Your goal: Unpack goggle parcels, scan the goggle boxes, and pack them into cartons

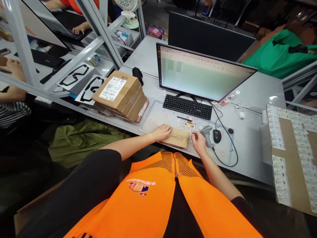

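Note:
A small brown cardboard box (177, 137) lies at the front edge of the desk, with a lengthwise line or seam along its top. My left hand (162, 132) is over the box's left end, its fingers gripping it there. Just off the right end, my right hand (198, 142) has thumb and fingers pinched together; whatever is between them, if anything, is too small to make out. Right beside that hand stands a grey handheld barcode scanner (207, 135). Beneath the box is a clear desk mat (155, 114) with a cartoon print.
Stacked cardboard boxes (123, 94) stand at left, the top one labelled. Behind the mat are a keyboard (187, 106) and a lit monitor (198, 72). A mouse (217, 136) and a cable lie rightward. A sticker-covered carton (293, 158) is far right. Other people's hands show upper left.

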Tool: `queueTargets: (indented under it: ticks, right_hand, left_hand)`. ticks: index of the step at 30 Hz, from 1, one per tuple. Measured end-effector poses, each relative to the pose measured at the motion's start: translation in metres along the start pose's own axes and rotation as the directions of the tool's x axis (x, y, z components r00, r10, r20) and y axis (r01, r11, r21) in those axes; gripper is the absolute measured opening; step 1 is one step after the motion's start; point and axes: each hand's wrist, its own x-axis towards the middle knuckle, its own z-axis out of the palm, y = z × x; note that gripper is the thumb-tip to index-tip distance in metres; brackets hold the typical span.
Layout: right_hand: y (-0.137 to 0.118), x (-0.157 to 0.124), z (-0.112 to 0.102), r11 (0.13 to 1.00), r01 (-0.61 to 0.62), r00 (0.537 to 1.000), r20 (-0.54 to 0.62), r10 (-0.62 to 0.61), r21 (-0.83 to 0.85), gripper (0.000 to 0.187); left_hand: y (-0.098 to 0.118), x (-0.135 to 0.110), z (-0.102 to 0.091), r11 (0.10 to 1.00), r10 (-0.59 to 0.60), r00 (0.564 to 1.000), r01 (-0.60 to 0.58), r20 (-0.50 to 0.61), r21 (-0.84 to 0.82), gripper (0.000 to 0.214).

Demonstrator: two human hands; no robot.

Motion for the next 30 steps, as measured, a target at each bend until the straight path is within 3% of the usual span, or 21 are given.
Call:
queueTargets:
  ticks: [4,7,10,15,23,25,28,30]
  right_hand:
    - [-0.034,-0.025,0.003,0.975,0.175,0.958,0.254,-0.135,-0.139,0.035]
    - [-0.053,-0.022,0.001,0.932,0.190,0.924,0.376,-0.063,-0.309,0.049]
    - [-0.067,-0.008,-0.006,0.885,0.260,0.876,0.479,-0.048,-0.386,0.040]
    - [-0.072,-0.003,-0.013,0.813,0.362,0.886,0.439,-0.148,-0.456,0.028]
    - [-0.054,-0.030,0.003,0.814,0.386,0.897,0.381,-0.223,-0.434,0.013]
    - [-0.053,-0.040,0.007,0.804,0.391,0.892,0.399,-0.212,-0.447,0.019]
    - [-0.054,-0.050,0.001,0.833,0.396,0.855,0.486,-0.181,-0.386,0.014]
    - [-0.055,-0.046,-0.013,0.879,0.415,0.785,0.581,-0.215,-0.234,0.005]
  left_hand:
    - [-0.010,0.006,0.008,0.971,-0.108,0.993,0.097,-0.038,-0.216,0.032]
    - [-0.028,0.020,0.008,0.903,-0.235,0.971,0.206,-0.032,-0.378,0.028]
    - [-0.047,0.034,0.006,0.870,-0.308,0.951,0.278,-0.007,-0.407,0.030]
    - [-0.053,0.049,0.014,0.826,-0.430,0.903,0.394,0.001,-0.403,0.040]
    - [-0.048,0.058,0.025,0.774,-0.511,0.860,0.464,0.009,-0.431,0.039]
    - [-0.051,0.058,0.025,0.763,-0.521,0.853,0.473,0.013,-0.441,0.041]
    - [-0.049,0.057,0.022,0.772,-0.483,0.875,0.437,0.021,-0.461,0.039]
    - [-0.043,0.056,0.016,0.789,-0.446,0.895,0.392,-0.002,-0.473,0.032]
